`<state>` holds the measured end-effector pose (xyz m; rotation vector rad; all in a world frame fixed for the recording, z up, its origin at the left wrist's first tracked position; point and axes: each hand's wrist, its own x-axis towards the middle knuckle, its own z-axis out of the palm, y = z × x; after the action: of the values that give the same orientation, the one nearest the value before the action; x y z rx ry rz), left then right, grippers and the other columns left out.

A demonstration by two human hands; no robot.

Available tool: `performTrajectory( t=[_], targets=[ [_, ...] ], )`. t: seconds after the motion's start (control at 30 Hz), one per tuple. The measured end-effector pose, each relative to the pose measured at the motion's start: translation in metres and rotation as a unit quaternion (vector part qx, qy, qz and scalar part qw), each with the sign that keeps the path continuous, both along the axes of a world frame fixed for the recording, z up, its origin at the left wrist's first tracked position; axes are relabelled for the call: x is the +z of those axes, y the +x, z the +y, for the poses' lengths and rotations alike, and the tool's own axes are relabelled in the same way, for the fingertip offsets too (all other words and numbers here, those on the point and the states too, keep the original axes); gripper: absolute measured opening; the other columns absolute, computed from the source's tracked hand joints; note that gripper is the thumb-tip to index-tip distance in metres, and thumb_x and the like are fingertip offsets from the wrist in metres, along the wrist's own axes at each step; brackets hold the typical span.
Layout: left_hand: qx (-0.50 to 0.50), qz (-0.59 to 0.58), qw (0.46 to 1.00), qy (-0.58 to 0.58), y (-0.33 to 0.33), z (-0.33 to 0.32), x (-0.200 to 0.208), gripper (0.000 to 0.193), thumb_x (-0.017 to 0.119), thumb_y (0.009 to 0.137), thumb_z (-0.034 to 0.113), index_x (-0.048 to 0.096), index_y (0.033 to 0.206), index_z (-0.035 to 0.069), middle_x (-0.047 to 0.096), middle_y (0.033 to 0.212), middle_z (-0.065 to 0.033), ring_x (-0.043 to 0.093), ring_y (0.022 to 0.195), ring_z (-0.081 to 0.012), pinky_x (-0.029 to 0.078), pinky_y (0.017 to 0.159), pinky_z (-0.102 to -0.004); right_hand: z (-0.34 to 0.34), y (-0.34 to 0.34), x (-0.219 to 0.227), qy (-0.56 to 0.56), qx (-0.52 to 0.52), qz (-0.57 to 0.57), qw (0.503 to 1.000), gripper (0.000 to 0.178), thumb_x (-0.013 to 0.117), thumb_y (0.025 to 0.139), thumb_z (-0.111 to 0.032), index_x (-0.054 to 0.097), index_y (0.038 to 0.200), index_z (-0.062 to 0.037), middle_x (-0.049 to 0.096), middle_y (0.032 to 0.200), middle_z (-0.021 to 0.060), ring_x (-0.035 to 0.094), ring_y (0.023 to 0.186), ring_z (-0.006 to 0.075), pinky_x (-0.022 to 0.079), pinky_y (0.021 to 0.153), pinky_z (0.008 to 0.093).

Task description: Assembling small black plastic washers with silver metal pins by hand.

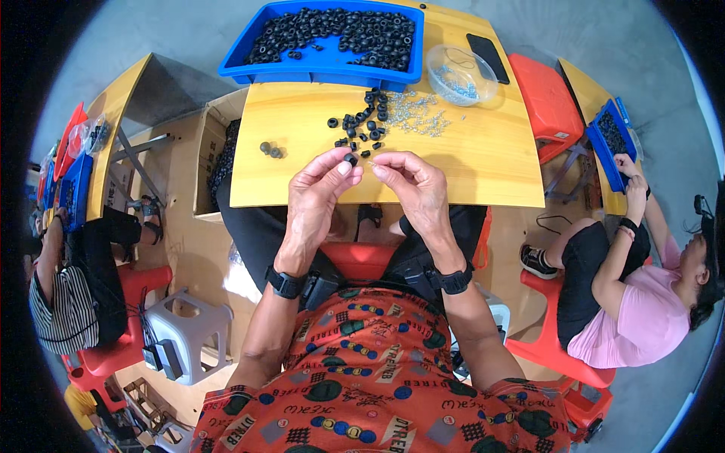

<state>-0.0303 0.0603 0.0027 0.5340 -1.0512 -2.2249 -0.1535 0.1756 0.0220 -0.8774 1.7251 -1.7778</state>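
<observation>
Along the far side of the yellow table [498, 175], a blue tray [317, 75] holds many black caps [283, 39], its floor showing through mid-tray; to its right, a clear round bowl [485, 93] contains small silvery-blue bits [458, 90]; nearer, above the tabletop, the left hand [321, 183] pinches a black piece [351, 159] between thumb and fingers; the right hand [418, 186], thumb and forefinger nearly together, is just beside it; whether it grips anything, I cannot tell.

Plastic and metal on smooth, wood-grained table [483, 170].
Looks glossy on the plastic tray [325, 75] at the far edge, clear on the plastic bowl [477, 66] near the far right corner, faintly shiny on the black caps [371, 126], metallic on the tiny pieces [411, 115].
</observation>
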Motion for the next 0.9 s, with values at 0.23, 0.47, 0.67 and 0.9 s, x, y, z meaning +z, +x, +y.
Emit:
performTrajectory(
  t=[0.23, 0.47, 0.67, 0.9],
  targets=[
    [-0.043, 0.032, 0.991, 0.126, 0.001, 0.000, -0.001, 0.026, 0.060, 0.093, 0.006, 0.060, 0.119, -0.002, 0.068, 0.101, -0.0110, 0.067, 0.090, -0.0187, 0.055, 0.085, -0.0299, -0.002, 0.009, 0.009, -0.010, -0.016, 0.048, 0.999, 0.012, 0.069, 0.087, -0.008, 0.069, 0.095, 0.0011, 0.070, 0.087, 0.0048, 0.061, 0.076, 0.0082, 0.050, 0.072, 0.0244],
    [-0.026, 0.001, 0.998, 0.066, 0.001, 0.005, -0.005, 0.026, 0.064, 0.090, 0.004, 0.064, 0.115, -0.002, 0.067, 0.103, -0.0114, 0.065, 0.090, -0.0159, 0.054, 0.083, -0.0279, -0.006, 0.011, 0.007, -0.038, -0.026, 0.154, 0.987, 0.009, 0.068, 0.085, -0.005, 0.068, 0.092, -0.0001, 0.069, 0.083, 0.0092, 0.065, 0.073, 0.0164, 0.051, 0.067, 0.0282],
    [0.000, -0.108, 0.985, -0.137, 0.006, 0.011, -0.002, 0.024, 0.064, 0.089, 0.001, 0.067, 0.113, -0.001, 0.067, 0.100, -0.0070, 0.063, 0.091, -0.0146, 0.051, 0.085, -0.0264, -0.003, 0.012, 0.011, 0.005, -0.023, 0.235, 0.972, 0.006, 0.067, 0.083, -0.004, 0.067, 0.089, -0.0013, 0.064, 0.078, 0.0117, 0.064, 0.071, 0.0251, 0.050, 0.063, 0.0316],
    [-0.070, -0.102, 0.968, -0.217, 0.016, 0.015, 0.002, 0.027, 0.066, 0.086, -0.003, 0.067, 0.113, 0.002, 0.063, 0.099, -0.0023, 0.060, 0.092, -0.0112, 0.049, 0.084, -0.0255, 0.009, 0.005, 0.001, 0.022, 0.074, 0.024, 0.997, 0.013, 0.070, 0.085, -0.007, 0.063, 0.092, 0.0008, 0.066, 0.081, 0.0049, 0.063, 0.076, 0.0106, 0.050, 0.068, 0.0250]
  ],
)
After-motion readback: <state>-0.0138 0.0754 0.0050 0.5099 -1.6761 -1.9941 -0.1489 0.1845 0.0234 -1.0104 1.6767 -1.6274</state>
